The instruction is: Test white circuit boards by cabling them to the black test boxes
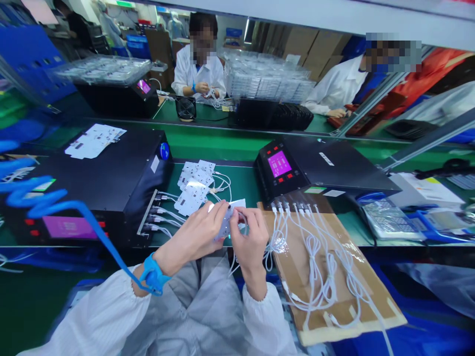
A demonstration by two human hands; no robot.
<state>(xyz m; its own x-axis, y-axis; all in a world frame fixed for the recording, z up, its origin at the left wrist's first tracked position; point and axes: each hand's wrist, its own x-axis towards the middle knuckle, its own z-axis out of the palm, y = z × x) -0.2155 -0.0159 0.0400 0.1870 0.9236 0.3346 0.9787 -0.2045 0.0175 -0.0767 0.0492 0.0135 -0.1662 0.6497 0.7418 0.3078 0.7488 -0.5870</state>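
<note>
Both hands (204,223) (250,235) are pinching a flat, pale circuit board (224,227); looped white cables (279,241), if snagging, could dislodge it.

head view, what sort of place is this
Probably an electronics assembly or testing workshop: what look like white circuit boards lie on a green bench, white cables plug into a black box with a lit screen, and a co-worker wears a white coat.
</note>
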